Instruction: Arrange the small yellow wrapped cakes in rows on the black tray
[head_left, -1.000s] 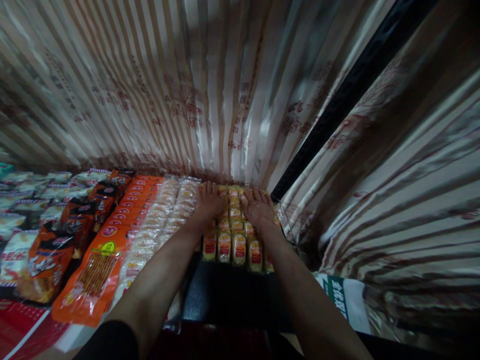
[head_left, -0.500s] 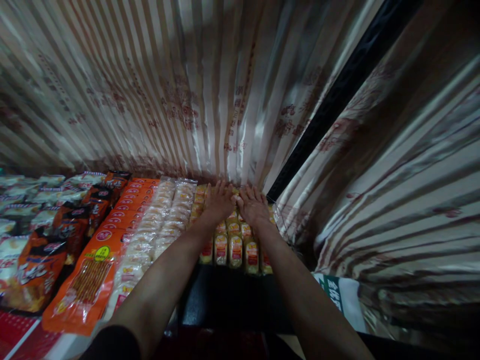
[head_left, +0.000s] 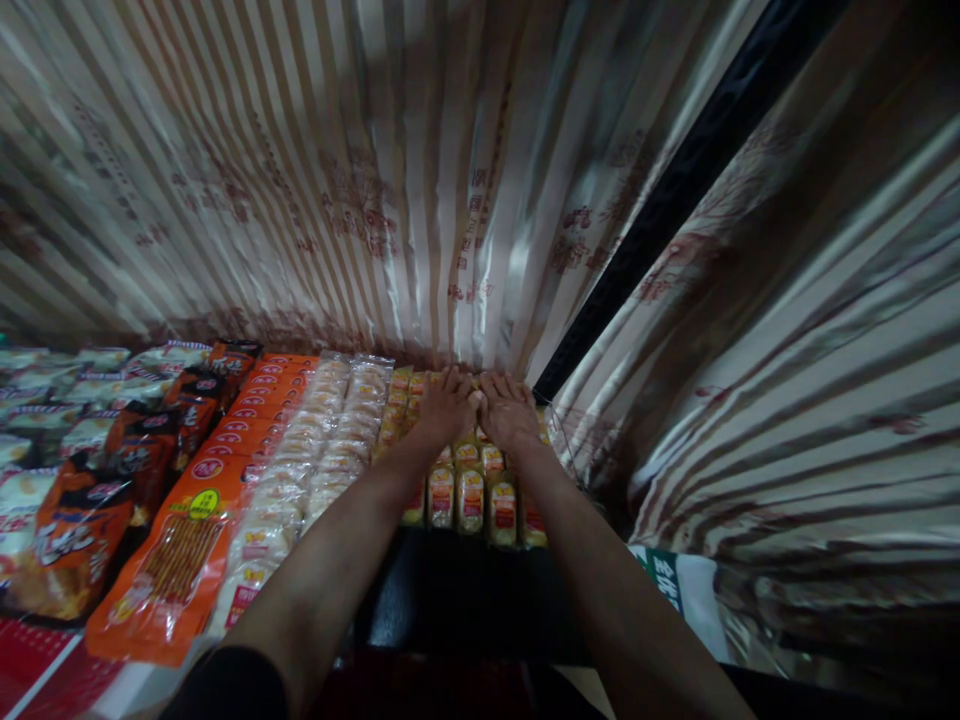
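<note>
Both hands rest palm down on rows of small yellow wrapped snack packs standing on a black shelf. My left hand lies over the back rows, fingers stretched forward and holding nothing. Right beside it, my right hand presses on the same back rows, its fingers also extended. The thumbs touch or nearly touch. The packs directly beneath the palms are hidden, while the front row shows with red and orange labels. To the left of these packs run two columns of clear-wrapped pale round snacks.
Further left are orange flat snack bags, black-and-orange bags and white bags. A striped curtain hangs behind the shelf. A black post slants down at the right. The black shelf surface shows in front.
My left hand has slid slightly right, closer to my right hand, uncovering a few yellow packs at its left. My right hand has hardly moved.
</note>
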